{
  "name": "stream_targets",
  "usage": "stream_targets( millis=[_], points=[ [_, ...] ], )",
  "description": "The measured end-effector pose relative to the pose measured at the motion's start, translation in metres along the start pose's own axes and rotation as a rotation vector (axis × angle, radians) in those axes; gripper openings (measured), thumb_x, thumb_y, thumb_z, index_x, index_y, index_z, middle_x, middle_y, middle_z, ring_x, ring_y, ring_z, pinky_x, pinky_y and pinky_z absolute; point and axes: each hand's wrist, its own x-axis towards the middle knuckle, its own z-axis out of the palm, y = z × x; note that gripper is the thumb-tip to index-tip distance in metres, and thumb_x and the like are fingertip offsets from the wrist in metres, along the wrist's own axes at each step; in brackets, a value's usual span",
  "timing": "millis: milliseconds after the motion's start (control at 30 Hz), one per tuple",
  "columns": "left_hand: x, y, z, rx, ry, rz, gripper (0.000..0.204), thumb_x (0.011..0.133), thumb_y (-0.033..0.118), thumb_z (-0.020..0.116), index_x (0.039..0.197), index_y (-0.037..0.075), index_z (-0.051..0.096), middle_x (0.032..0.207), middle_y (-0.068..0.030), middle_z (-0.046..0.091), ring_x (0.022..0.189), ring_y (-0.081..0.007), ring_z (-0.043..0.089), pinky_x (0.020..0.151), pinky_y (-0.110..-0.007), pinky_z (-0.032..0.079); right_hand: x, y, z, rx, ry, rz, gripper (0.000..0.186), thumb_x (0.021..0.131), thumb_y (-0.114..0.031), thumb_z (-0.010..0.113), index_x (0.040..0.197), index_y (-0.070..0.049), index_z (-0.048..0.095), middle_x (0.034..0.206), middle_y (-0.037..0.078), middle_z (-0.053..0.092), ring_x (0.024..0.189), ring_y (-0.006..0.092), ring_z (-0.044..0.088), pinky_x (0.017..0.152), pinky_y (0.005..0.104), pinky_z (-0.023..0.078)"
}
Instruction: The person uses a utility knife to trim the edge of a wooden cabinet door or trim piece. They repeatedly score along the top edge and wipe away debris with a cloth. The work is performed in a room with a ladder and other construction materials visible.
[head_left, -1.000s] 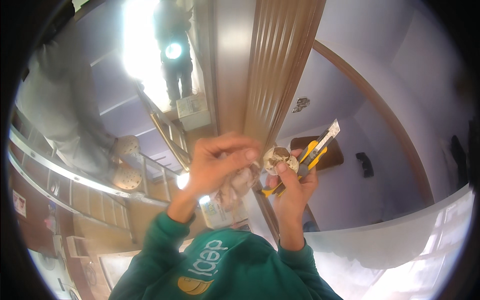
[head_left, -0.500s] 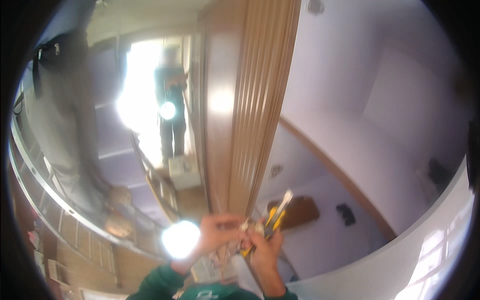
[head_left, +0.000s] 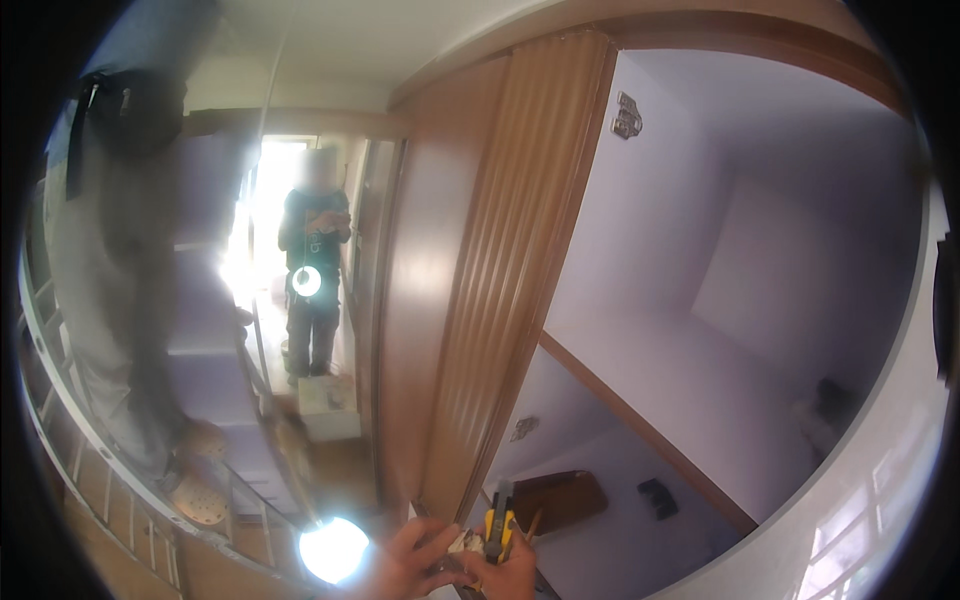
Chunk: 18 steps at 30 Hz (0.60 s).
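Note:
At the lower edge, my right hand (head_left: 508, 575) grips a yellow-and-black hand tool (head_left: 498, 525), which points upward; its exact kind is unclear. My left hand (head_left: 415, 560) is right beside it, fingers bent and pressed together around a small crumpled whitish piece (head_left: 465, 543). The fingertips of both hands meet at this piece, and what it is cannot be made out. A thin brown stick-like thing (head_left: 536, 520) shows by my right hand. Close to my left wrist, a round lamp (head_left: 333, 550) glares white.
Brown wooden door panel (head_left: 500, 280) rises ahead. Right of it, an open pale-lilac cupboard (head_left: 640, 270) has a metal hinge (head_left: 627, 116) and brown-edged shelf (head_left: 650, 430). At left, a person in grey (head_left: 125, 280) stands by a metal ladder (head_left: 100, 410). A figure (head_left: 315, 240) appears before a bright opening.
The view has tilted upward, so my hands sit lower in the picture. The yellow-and-black tool has turned more upright in my right hand. Both hands stay close together.

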Motion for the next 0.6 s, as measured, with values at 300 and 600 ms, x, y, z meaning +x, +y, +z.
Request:
stream_targets(
  millis=[300, 600],
  points=[
    [-0.007, -0.006, -0.033, 0.095, 0.013, 0.233, 0.048, 0.077, 0.015, 0.079, 0.120, 0.000, 0.063, 0.095, -0.0117, 0.058, 0.079, -0.0287, 0.062, 0.062, -0.039, 0.049, -0.014, -0.044, 0.021, 0.028, -0.032, 0.415, 0.047, 0.076, 0.009, 0.069, 0.121, -0.004, 0.060, 0.070, -0.002, 0.055, 0.048, 0.0069, 0.047, 0.041, 0.0234, 0.038],
    [-0.047, -0.038, -0.028, -0.186, 0.091, 0.195, 0.046, 0.076, 0.012, 0.078, 0.119, 0.001, 0.067, 0.096, -0.0132, 0.063, 0.079, -0.0284, 0.064, 0.065, -0.041, 0.051, -0.034, -0.042, 0.043, -0.068, -0.135, 0.434, 0.060, 0.078, 0.006, 0.072, 0.134, -0.006, 0.053, 0.075, -0.003, 0.055, 0.055, 0.0062, 0.048, 0.046, 0.0229, 0.036]
  ],
)
